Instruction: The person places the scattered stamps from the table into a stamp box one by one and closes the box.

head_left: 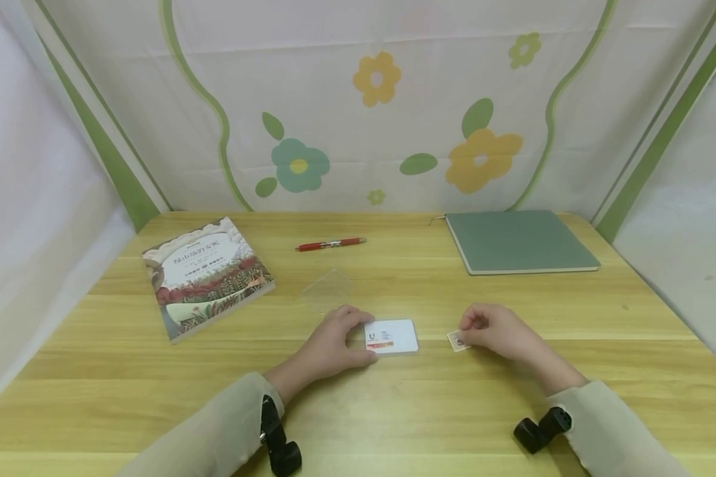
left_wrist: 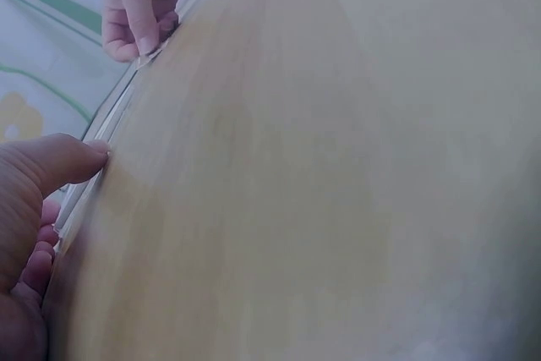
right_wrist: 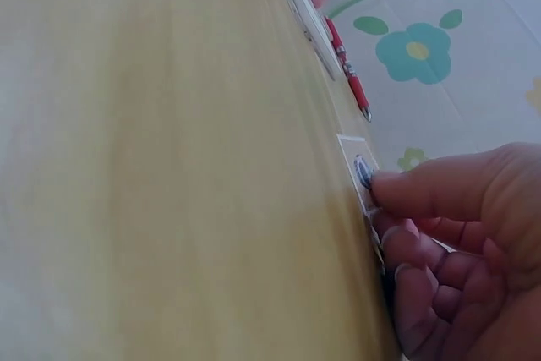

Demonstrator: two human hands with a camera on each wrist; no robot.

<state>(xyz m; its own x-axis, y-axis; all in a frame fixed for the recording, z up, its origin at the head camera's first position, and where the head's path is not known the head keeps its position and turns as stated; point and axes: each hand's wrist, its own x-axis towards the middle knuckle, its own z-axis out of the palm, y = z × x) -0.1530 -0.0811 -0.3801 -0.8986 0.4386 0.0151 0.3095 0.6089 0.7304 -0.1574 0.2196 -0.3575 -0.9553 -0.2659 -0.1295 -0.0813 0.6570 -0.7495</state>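
My left hand point(head_left: 332, 346) holds the left end of a flat white card box point(head_left: 398, 336) between thumb and fingers. Its top bears a U logo, small print and an orange strip. To the right of the box, my right hand point(head_left: 502, 332) pinches a small square sticker point(head_left: 454, 341) with a pale edge and a dark round print. The right wrist view shows this sticker point(right_wrist: 353, 166) held at its side by thumb and forefinger, just above or on the table. A clear plastic cover point(head_left: 328, 290) lies behind my left hand.
An illustrated paperback book point(head_left: 205, 275) lies at the back left of the wooden table point(head_left: 429, 417). A red pen point(head_left: 331, 244) rests at the back middle, and a green notebook point(head_left: 520, 242) at the back right. A flowered curtain point(head_left: 346, 99) hangs behind.
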